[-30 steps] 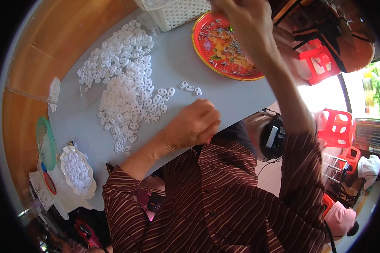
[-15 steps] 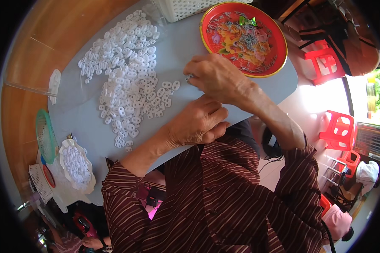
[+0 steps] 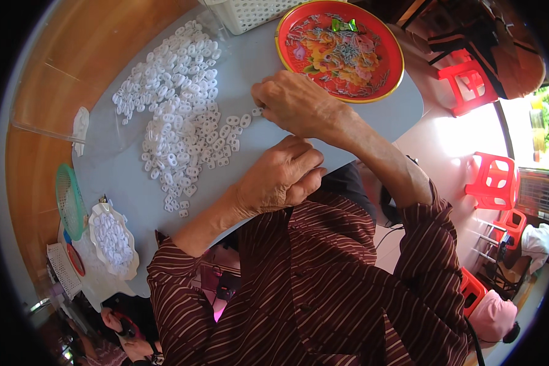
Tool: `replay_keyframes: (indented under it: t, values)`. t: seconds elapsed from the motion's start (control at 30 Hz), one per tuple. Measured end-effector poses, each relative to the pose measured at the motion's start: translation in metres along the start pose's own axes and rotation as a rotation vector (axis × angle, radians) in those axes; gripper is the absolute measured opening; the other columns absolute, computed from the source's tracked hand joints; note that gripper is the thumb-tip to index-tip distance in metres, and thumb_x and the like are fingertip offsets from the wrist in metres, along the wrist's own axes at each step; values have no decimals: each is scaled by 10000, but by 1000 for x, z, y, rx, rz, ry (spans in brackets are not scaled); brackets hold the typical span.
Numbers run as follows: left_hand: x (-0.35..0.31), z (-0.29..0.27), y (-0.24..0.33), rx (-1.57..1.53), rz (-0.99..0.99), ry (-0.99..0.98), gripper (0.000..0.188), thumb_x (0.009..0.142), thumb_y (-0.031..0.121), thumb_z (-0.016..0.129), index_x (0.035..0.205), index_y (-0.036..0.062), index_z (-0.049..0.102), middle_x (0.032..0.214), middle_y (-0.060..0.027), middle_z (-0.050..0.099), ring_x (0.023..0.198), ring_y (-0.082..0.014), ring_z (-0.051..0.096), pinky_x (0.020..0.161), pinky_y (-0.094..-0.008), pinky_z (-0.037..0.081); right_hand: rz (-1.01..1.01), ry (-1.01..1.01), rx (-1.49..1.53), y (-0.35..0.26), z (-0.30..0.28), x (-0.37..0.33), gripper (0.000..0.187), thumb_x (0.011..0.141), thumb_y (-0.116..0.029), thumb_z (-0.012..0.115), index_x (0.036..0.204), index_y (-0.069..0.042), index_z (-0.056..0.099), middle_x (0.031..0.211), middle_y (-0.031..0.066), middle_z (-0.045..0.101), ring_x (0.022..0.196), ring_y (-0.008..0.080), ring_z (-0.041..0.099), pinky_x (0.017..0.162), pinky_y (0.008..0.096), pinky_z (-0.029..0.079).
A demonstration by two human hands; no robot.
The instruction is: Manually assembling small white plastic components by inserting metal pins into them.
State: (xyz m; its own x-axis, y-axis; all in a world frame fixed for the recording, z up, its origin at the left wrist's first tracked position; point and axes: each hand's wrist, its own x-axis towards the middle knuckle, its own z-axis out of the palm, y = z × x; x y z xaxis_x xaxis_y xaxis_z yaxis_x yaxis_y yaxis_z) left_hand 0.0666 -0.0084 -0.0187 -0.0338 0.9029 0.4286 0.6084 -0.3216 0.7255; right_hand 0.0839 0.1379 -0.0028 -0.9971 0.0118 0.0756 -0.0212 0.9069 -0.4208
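Note:
Over the grey table (image 3: 256,67), my right hand (image 3: 299,105) is bent down, with its fingertips closed on a small white plastic piece (image 3: 257,112) at the edge of the pile. Nearer to me, my left hand (image 3: 282,174) has its fingers curled in, and anything within them is hidden. A large pile of white plastic pieces with two holes (image 3: 177,122), some oval and some squarish, spreads to the left of both hands. Beyond my right hand stands a round red tray (image 3: 393,73) with a floral print, holding many small metal pins and a green wrapper (image 3: 344,25).
A white perforated basket (image 3: 250,17) stands at the far edge. At the left are a scalloped dish (image 3: 130,235) of white pieces and a green mesh basket (image 3: 71,201). Red stools (image 3: 493,180) stand on the floor to the right. Another person's hands (image 3: 134,348) show at lower left.
My right hand has shifted slightly left, bringing the small white piece closer to the pile. My left hand stays curled in nearly the same place. The whole view has shifted a little.

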Motion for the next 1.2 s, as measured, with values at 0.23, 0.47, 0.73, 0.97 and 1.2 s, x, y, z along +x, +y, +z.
replay_keyframes:
  t: [0.23,0.47,0.73,0.97,1.2]
  values:
    - [-8,-4,8,14,-23,37,179,704,-20,585,867,-3,515,795,-135,536,775,-315,547,700,-396,469,-115,92,-7,-2,3,7,62,681,6,594,723,47,615,676,229,607,682,389,637,582,436,516]
    - [-14,-12,10,-132,-187,170,92,773,-7,574,837,1,509,764,-110,545,693,-261,543,665,-342,458,-46,-22,73,-6,-6,4,82,681,-13,615,752,26,622,704,201,628,700,360,644,616,411,519]
    - [-14,-21,3,-747,-602,393,252,934,196,438,810,3,542,675,-33,533,692,-149,535,687,-260,430,-53,273,584,-2,-16,-27,185,744,15,635,920,-23,596,761,76,622,710,179,627,657,301,510]
    - [-11,-32,-14,-1263,-744,412,273,933,246,466,781,27,523,629,-51,498,715,-200,540,680,-292,434,-144,275,582,-11,-25,-43,160,778,31,596,922,-38,599,824,88,653,795,240,658,711,327,529]
    - [-8,-27,-5,-1104,-739,487,153,901,155,543,838,18,570,642,-24,505,702,-168,529,694,-282,437,-112,373,652,-7,-16,-52,166,771,5,640,927,-43,610,824,68,652,756,201,644,697,308,516]
